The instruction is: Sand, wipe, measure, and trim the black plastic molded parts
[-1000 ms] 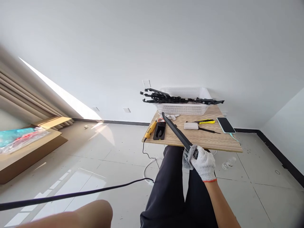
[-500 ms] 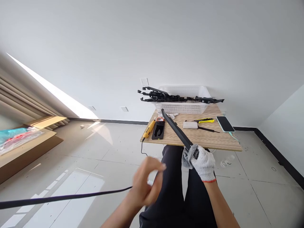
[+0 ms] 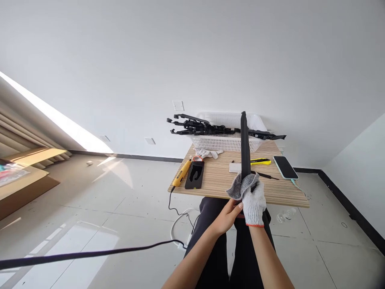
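Observation:
A long black plastic strip [image 3: 245,148] stands nearly upright in front of me, its top reaching up before the basket. My right hand [image 3: 254,204], in a white knitted glove with a red cuff edge, is closed around the strip through a grey cloth [image 3: 236,186]. Just below, my bare left hand [image 3: 227,216] is closed at the strip's lower end, its thumb against the gloved hand. The strip's lower end is mostly hidden by my hands.
A white basket [image 3: 210,142] with several black plastic parts [image 3: 195,126] stands at the table's back. On the wood-grain table [image 3: 216,176] lie a yellow corded tool [image 3: 182,173], a black case [image 3: 194,175], a white glove [image 3: 207,153], a yellow cutter [image 3: 261,161] and a phone [image 3: 285,167].
My left hand has moved right and up to the strip's lower end and closed there. The strip has swung from a leftward slant to nearly upright, with my right hand slightly higher.

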`<action>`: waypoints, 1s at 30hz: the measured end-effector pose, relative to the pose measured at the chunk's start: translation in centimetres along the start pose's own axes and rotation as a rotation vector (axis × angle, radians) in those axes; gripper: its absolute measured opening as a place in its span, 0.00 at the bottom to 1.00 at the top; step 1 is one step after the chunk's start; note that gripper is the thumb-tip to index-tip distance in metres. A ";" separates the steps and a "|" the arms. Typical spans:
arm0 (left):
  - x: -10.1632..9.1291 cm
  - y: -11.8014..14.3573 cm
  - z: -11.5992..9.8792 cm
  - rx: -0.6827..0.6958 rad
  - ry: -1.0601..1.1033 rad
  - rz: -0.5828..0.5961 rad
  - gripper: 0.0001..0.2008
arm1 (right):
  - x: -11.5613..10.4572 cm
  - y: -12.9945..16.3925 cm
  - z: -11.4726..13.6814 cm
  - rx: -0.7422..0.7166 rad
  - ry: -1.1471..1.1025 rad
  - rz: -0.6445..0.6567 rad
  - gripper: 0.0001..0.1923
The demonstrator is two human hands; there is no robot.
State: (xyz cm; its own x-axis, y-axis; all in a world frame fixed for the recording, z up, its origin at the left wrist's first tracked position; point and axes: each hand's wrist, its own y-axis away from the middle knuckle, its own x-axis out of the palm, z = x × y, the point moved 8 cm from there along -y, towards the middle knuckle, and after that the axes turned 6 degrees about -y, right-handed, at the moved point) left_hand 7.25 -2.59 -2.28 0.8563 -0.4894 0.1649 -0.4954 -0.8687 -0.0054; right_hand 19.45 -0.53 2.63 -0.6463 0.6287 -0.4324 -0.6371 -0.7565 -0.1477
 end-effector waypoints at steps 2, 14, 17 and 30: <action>-0.9 -0.6 0.1 -0.018 0.045 -0.044 0.33 | 1.3 -0.6 0.8 0.001 -0.017 0.050 0.26; -1.7 -1.3 -1.5 0.085 0.061 -0.038 0.34 | 3.2 -1.4 2.7 -0.155 -0.103 0.230 0.27; -2.2 -1.6 -1.1 0.088 0.003 -0.133 0.36 | 2.6 -0.4 4.3 -0.331 -0.085 0.240 0.24; -1.9 -2.5 -2.2 0.111 0.029 -0.158 0.31 | 1.7 1.8 9.1 -0.763 0.326 0.025 0.22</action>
State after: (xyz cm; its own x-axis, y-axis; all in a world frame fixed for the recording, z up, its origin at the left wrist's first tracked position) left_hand 6.59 0.68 -0.43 0.9167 -0.3456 0.2006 -0.3351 -0.9383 -0.0854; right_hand 13.39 0.84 9.77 -0.4277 0.6150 -0.6625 -0.0881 -0.7578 -0.6465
